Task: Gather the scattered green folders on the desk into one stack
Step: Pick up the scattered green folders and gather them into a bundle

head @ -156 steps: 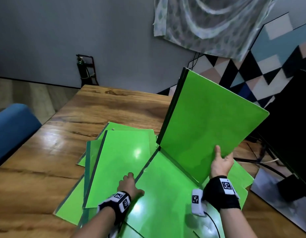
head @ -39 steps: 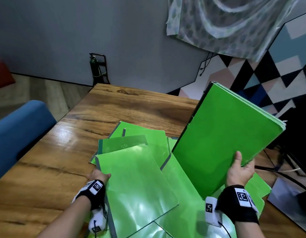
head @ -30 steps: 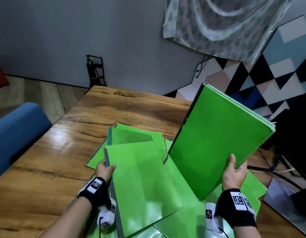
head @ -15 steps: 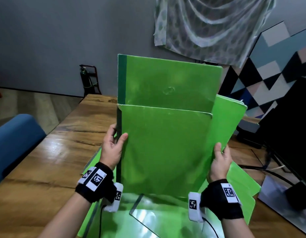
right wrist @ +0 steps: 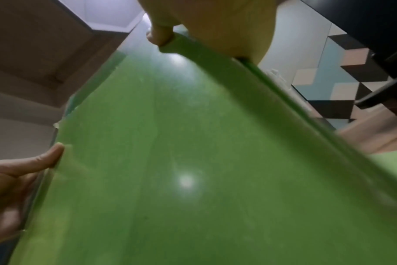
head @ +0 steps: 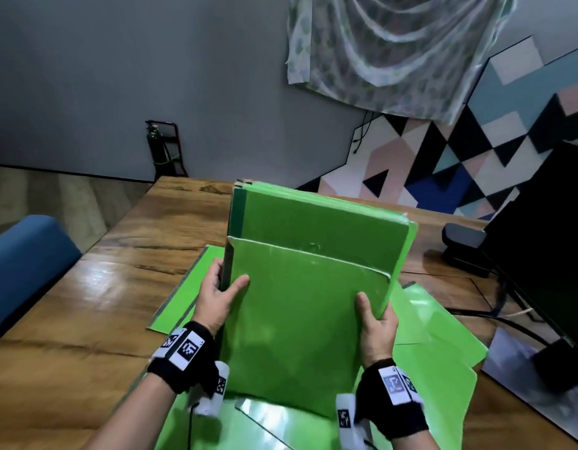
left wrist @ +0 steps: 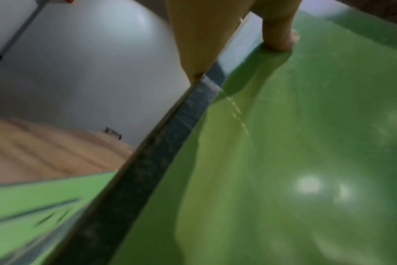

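A bundle of green folders (head: 307, 306) stands tilted on edge over the desk, held between both hands. My left hand (head: 217, 298) grips its left, dark-spined edge, thumb across the front cover. My right hand (head: 375, 323) grips the right edge, thumb on the front. The front folder sits lower than the one behind it. The left wrist view shows the thumb on the green folder cover (left wrist: 295, 143) beside the dark spine (left wrist: 152, 170). The right wrist view shows the same folder cover (right wrist: 193, 161) pinched at its edge. More loose folders (head: 443, 362) lie flat underneath and to the left (head: 180, 303).
The wooden desk (head: 96, 303) stretches left and far. A black monitor (head: 547, 238) with cables stands at the right, a dark device (head: 463, 245) beside it. A blue chair (head: 24, 254) sits off the left edge.
My left hand picked up folders from the desk and brought them against the bundle my right hand held upright. In the last half second the bundle tipped back and lower, both hands gripping its sides.
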Tool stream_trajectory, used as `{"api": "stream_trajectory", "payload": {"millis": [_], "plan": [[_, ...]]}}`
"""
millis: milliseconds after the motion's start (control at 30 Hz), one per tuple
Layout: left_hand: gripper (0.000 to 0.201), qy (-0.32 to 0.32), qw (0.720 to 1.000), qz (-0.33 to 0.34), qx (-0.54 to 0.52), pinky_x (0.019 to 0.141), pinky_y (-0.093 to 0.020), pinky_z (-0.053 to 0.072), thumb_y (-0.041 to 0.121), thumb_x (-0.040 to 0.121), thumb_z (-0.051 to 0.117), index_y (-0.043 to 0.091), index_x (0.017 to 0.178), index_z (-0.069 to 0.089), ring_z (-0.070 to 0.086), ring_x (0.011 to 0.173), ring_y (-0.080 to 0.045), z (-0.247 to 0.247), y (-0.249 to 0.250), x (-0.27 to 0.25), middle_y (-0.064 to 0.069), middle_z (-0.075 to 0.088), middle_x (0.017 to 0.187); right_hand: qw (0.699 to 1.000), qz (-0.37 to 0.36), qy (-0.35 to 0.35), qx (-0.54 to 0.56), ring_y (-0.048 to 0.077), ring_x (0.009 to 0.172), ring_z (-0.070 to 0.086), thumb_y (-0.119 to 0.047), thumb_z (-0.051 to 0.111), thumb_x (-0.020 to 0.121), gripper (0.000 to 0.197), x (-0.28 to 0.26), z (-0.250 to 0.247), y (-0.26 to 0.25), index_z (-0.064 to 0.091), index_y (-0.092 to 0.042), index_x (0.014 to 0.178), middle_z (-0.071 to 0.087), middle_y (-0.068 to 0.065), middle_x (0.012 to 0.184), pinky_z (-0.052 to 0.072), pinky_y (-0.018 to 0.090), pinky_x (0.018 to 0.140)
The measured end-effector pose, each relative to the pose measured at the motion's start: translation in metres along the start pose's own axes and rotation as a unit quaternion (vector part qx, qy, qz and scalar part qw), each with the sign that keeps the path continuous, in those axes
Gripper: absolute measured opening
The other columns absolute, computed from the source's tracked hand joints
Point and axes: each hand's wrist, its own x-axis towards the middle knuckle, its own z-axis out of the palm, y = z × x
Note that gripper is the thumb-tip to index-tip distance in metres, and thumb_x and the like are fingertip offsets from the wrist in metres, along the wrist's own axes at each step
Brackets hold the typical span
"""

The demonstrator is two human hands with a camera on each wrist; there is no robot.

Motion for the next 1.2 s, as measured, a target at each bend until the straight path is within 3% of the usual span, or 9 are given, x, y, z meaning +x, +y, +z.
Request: {"api": "stream_trajectory", "payload": {"millis": [167,233,333,433,600,667,800,933,1200], "plan": [[0.056,0.035,0.989,0.140,0.018,0.106,-0.044,0.039,0.054,0.056,0.076,0.059,0.100,0.041,0.050,0.119,-0.019,-0.012,0.032,0.005,-0.002,0.047,0.125,0.996,-0.060,-0.043,0.048,-0.003,0.060,0.065,0.005,0.057,0.084,0.034,0.011,0.004,-0.025,0.070,-0.021,0.067,0.071,-0.016,0.061,0.056,0.016,0.063],[0.071,0.026,0.991,0.128,-0.028,0.102,-0.047,0.043,0.032,0.062,0.080,0.045,0.114,0.033,0.061,0.101,0.000,-0.016,0.031,0.007,0.010,0.062,0.111,0.994,-0.067,-0.062,0.061,-0.002,0.062,0.065,-0.016,0.069,0.075,0.010,0.008,0.011,-0.022,0.071,-0.022,0.068,0.072,-0.015,0.064,0.056,0.022,0.068],[0.090,0.028,0.992,0.112,-0.044,0.095,-0.047,0.049,0.053,0.046,0.082,0.025,0.120,0.039,0.066,0.100,-0.017,-0.020,0.019,0.001,-0.003,0.067,0.110,0.996,-0.052,-0.058,0.047,-0.004,0.070,0.065,-0.061,0.077,0.049,0.053,-0.002,0.018,-0.008,0.061,-0.022,0.081,0.073,-0.017,0.073,0.055,0.024,0.076],[0.073,0.041,0.989,0.140,-0.027,0.089,-0.024,0.053,0.064,0.044,0.077,0.032,0.103,0.050,0.061,0.103,-0.017,-0.024,0.019,-0.003,0.007,0.065,0.105,0.997,-0.053,-0.048,0.043,0.001,0.080,0.066,-0.056,0.075,0.054,0.055,-0.002,0.026,-0.008,0.056,-0.020,0.091,0.073,-0.012,0.077,0.052,0.027,0.082],[0.039,0.088,0.975,0.199,-0.047,0.080,-0.010,0.051,0.003,0.075,0.068,0.028,0.098,0.049,0.064,0.086,0.010,-0.035,0.037,0.009,0.028,0.070,0.088,0.989,-0.107,-0.082,0.064,-0.022,0.080,0.057,-0.051,0.072,0.066,0.067,0.010,0.055,-0.042,0.045,-0.017,0.118,0.057,-0.015,0.097,0.042,-0.001,0.076],[0.041,0.089,0.976,0.185,-0.067,0.077,-0.012,0.053,0.009,0.068,0.076,0.024,0.098,0.051,0.066,0.083,0.008,-0.044,0.031,0.014,0.026,0.072,0.086,0.988,-0.097,-0.118,0.030,-0.029,0.087,0.050,-0.059,0.065,0.063,0.090,0.012,0.066,-0.040,0.030,-0.014,0.132,0.047,-0.020,0.108,0.037,-0.004,0.080],[0.041,0.073,0.995,0.065,-0.019,0.062,-0.011,0.054,0.012,0.057,0.080,0.016,0.091,0.060,0.067,0.066,0.008,-0.047,-0.005,0.015,0.023,0.072,0.070,0.981,0.007,-0.156,-0.114,0.010,0.136,0.032,-0.045,0.070,0.073,0.100,0.016,0.071,0.008,0.007,-0.015,0.146,0.029,0.002,0.150,0.022,0.028,0.115],[0.029,0.097,0.995,0.005,0.024,0.059,-0.008,0.052,-0.006,0.068,0.073,0.020,0.077,0.062,0.065,0.057,0.010,-0.047,-0.035,0.010,0.025,0.069,0.057,0.924,0.106,-0.208,-0.304,0.028,0.143,0.014,-0.038,0.065,0.081,0.092,0.015,0.042,0.051,0.007,-0.014,0.148,0.014,0.013,0.154,0.014,0.039,0.116],[0.023,0.151,0.988,-0.013,0.032,0.075,-0.022,0.053,0.002,0.070,0.074,0.022,0.073,0.063,0.064,0.058,0.006,-0.041,-0.033,0.012,0.027,0.067,0.055,0.852,0.353,0.101,-0.374,0.044,0.127,0.040,-0.030,0.067,0.082,0.072,0.036,-0.096,0.092,0.033,0.001,0.137,0.036,0.030,0.140,0.033,0.046,0.105]]}}
